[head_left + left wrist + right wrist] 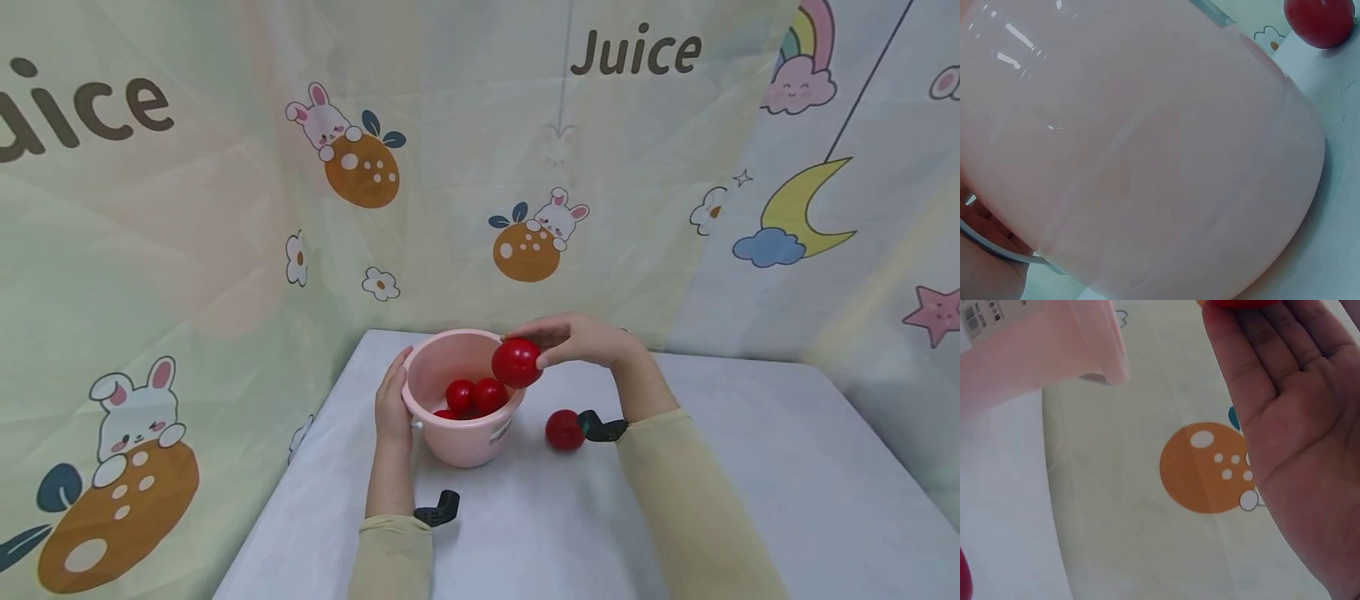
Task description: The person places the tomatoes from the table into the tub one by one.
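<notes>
A pink bucket [456,442] stands upright on the table, with several round red tomatoes [491,396] inside it. My left hand [392,404] holds the bucket's left side, its fingers reaching up to the rim. In the left wrist view the bucket wall [1147,144] fills most of the picture, and part of the left hand [988,262] shows by the handle [997,250]. Over the right part of the rim, my right hand [581,340] grips another red tomato [517,362] between thumb and fingers. In the right wrist view only that tomato's lower edge shows above the fingers.
One more red tomato [565,430] lies on the white-covered table [750,467], right of the bucket and below the right wrist. Behind the table hangs a printed curtain [465,208] with rabbits and fruit. Each wrist bears a small black device [438,508].
</notes>
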Demonstrator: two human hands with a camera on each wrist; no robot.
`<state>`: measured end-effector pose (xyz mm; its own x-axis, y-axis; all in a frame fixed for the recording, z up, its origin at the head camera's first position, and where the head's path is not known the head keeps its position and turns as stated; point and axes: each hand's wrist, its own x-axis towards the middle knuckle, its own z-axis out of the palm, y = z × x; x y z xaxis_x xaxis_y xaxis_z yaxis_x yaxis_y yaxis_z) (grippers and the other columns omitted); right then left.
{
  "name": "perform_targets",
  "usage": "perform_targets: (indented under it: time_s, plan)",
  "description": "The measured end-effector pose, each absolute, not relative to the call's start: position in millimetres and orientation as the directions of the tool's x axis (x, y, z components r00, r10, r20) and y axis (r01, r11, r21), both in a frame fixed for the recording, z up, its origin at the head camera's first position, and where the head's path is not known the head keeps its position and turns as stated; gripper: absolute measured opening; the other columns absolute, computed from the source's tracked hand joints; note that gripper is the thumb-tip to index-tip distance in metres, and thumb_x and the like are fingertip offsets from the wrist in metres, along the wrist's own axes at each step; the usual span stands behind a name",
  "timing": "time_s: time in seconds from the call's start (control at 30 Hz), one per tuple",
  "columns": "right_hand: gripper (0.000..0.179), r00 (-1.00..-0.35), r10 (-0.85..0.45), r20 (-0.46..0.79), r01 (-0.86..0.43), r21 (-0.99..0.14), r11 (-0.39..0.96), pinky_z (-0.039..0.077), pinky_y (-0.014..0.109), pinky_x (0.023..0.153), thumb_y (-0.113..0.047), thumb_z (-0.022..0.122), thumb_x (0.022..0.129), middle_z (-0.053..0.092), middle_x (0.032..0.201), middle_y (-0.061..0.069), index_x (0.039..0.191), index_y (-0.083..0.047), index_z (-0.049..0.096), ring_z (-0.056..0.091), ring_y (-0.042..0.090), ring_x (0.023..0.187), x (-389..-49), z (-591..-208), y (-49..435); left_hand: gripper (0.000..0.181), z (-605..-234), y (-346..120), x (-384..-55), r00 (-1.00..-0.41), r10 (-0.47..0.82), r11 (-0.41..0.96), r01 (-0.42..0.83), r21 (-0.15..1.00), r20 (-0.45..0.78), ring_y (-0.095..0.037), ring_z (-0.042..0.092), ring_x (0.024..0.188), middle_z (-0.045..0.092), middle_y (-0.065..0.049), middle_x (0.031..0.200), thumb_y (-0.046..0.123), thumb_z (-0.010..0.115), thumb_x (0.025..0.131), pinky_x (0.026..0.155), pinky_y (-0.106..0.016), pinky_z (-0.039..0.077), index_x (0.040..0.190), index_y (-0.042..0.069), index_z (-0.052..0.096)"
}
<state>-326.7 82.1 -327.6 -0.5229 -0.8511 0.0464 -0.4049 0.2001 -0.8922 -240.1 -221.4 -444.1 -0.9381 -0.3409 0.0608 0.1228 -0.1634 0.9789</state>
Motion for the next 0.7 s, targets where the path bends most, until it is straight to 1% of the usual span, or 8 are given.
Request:
perform_targets:
  time_s: [0.1,0.2,0.47,0.7]
  plan:
    - [0.051,-0.505,-0.862,0.035,-0.415,-0.886,0.207,0.058,0.043,0.091,-0.018,0.071,0.089,0.063,0.132,0.005,0.138,-0.018,0.058,0.062,0.028,0.118,-331,-327,71,0.035,-445,-221,-241,-0.937,-0.342,-0.162,0.127,0.978,0.065,-0.01,0.043,0.137,0.052,0.018,0.143,0.046,0.042,0.102,0.113,-0.049,0.041,0.134,0.044,0.056]
    - [0.051,-0.506,-0.862,0.01,-0.425,-0.873,0.239,0.057,0.042,0.092,-0.02,0.072,0.088,0.064,0.131,0.003,0.137,-0.021,0.059,0.061,0.026,0.12,-336,-326,60,0.036,-446,-221,-241,-0.938,-0.34,-0.155,0.129,0.979,0.069,-0.01,0.042,0.138,0.052,0.019,0.143,0.048,0.042,0.102,0.112,-0.049,0.041,0.134,0.045,0.056]
    - [0.049,-0.555,-0.826,-0.099,-0.407,-0.833,0.374,0.056,0.04,0.093,-0.03,0.076,0.085,0.066,0.127,-0.006,0.132,-0.034,0.063,0.06,0.019,0.121,-342,-320,29,0.035,-448,-223,-243,-0.94,-0.337,-0.154,0.11,0.982,0.053,-0.009,0.043,0.136,0.052,0.021,0.142,0.05,0.046,0.099,0.111,-0.047,0.043,0.133,0.047,0.055]
    - [0.053,-0.581,-0.798,-0.161,-0.397,-0.8,0.45,0.057,0.039,0.09,-0.03,0.079,0.081,0.067,0.125,-0.009,0.131,-0.034,0.064,0.059,0.018,0.12,-344,-321,6,0.036,-447,-222,-244,-0.942,-0.333,-0.163,0.1,0.982,0.041,-0.01,0.043,0.135,0.052,0.021,0.141,0.051,0.048,0.098,0.111,-0.047,0.043,0.133,0.047,0.055]
